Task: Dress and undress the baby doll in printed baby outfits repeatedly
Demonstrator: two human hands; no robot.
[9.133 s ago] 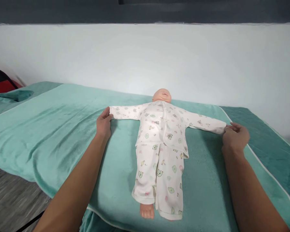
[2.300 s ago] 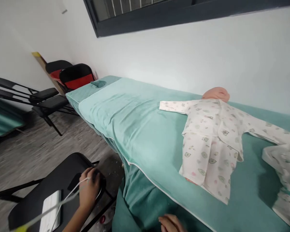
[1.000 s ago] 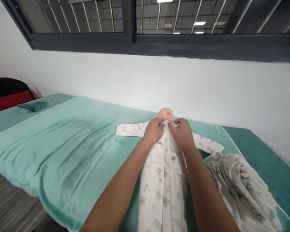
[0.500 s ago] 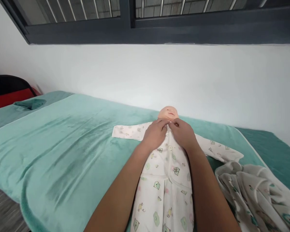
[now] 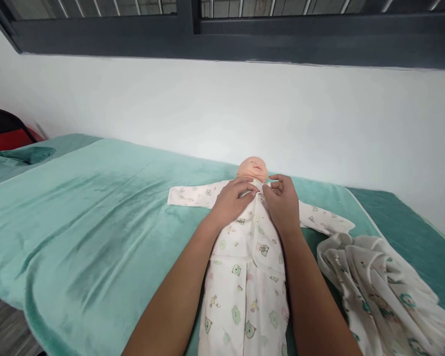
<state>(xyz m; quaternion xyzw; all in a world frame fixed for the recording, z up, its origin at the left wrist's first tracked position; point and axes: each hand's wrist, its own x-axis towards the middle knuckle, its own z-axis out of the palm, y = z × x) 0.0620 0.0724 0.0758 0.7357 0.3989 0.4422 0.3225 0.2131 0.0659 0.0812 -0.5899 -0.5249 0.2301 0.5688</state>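
Observation:
A baby doll (image 5: 252, 168) lies on its back on a teal blanket (image 5: 96, 217), dressed in a white printed top (image 5: 259, 237) and matching trousers (image 5: 244, 306). Its sleeves are spread out to both sides. My left hand (image 5: 232, 200) and my right hand (image 5: 284, 202) rest on the doll's chest just under its chin. The fingers of both hands pinch the top's neckline where the two front edges meet.
A crumpled white printed cloth (image 5: 378, 291) lies on the blanket to the right of the doll. A white wall and a dark window frame (image 5: 222, 34) stand behind the bed. At the far left are a black and red chair (image 5: 2, 133) and a small folded teal cloth (image 5: 25, 154).
Both hands stay at the doll's collar. In the last half second my right fingers lifted a little, pulling the neckline edge, and the view shifted slightly.

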